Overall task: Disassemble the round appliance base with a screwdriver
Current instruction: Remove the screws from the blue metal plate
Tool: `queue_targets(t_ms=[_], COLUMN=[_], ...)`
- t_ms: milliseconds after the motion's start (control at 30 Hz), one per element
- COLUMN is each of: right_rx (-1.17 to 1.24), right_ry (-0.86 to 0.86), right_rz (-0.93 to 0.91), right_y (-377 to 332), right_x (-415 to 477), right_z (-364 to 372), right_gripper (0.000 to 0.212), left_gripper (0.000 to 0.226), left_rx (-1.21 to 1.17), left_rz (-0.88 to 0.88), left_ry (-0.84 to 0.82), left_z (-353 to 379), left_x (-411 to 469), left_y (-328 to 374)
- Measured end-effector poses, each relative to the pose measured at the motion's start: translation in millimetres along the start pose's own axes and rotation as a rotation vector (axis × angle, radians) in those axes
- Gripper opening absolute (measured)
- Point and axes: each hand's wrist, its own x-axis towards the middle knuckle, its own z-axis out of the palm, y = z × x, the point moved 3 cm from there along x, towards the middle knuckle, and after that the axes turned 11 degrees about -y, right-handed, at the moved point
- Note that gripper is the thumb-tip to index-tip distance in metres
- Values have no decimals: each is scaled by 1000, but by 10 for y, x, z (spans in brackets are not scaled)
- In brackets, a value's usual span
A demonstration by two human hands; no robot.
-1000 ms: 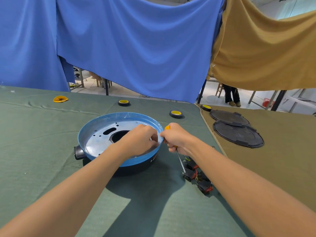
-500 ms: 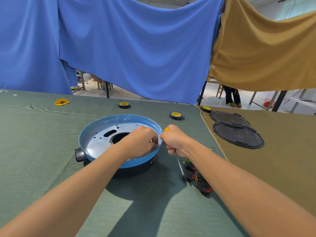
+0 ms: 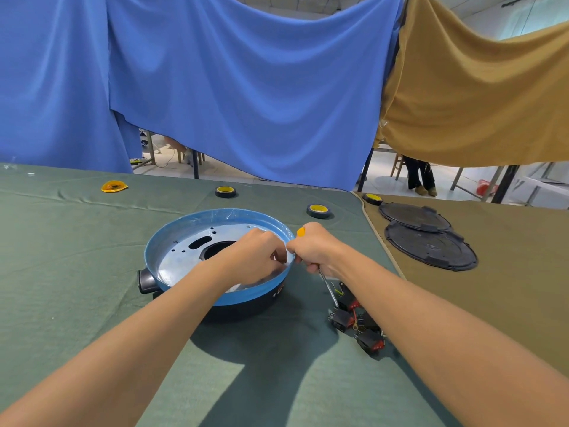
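Observation:
The round appliance base has a blue rim, a silver metal plate inside with a dark central hole, and a black body with a knob at its left. My left hand reaches into its right side, fingers pinched together over the plate near the rim; what they pinch is hidden. My right hand is just outside the rim, touching the left fingers, shut on a screwdriver with a yellow handle end sticking up and the metal shaft pointing down toward the table.
Black and red switch parts with wires lie right of the base under my right forearm. Two black round covers rest on the tan cloth at right. Three tape rolls and a yellow piece sit farther back. A person's legs stand beyond the table.
Both hands stay together at the base's right rim; only the view has shifted slightly. The screwdriver is still held in the right hand.

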Motion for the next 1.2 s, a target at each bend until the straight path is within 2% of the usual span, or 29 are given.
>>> queue_targets(t_ms=[167, 267, 367, 533, 633, 700, 767, 867, 1033, 1200], right_rx=[-100, -146, -106, 7, -108, -90, 14, 64, 103, 51], right_ry=[26, 36, 3, -90, 88, 135, 8, -138, -76, -119], right_rz=[2, 0, -14, -8, -67, -170, -267, -304, -302, -276], right_y=[-57, -69, -40, 67, 64, 18, -44, -57, 12, 128], right_x=[11, 29, 28, -20, -92, -174, -298, -457, -517, -476], right_z=[2, 1, 1, -70, -220, -315, -346, -351, -363, -355], right_gripper=[14, 13, 11, 15, 27, 25, 15, 12, 16, 16], left_gripper=[18, 20, 25, 21, 22, 22, 21, 22, 22, 25], left_rx=[23, 22, -45, -131, -201, -278, -354, -401, -512, -555], left_rz=[5, -18, -55, -72, -91, -100, -104, -112, -96, -85], left_ry=[29, 104, 220, 258, 287, 325, 362, 400, 412, 416], left_z=[0, 7, -87, -192, -194, -209, -222, -218, -139, -67], left_x=[-21, -32, -31, -62, -96, -104, -95, -60, -3, 25], left_y=[-50, -96, -128, -117, -100, -75, -37, 38, 151, 205])
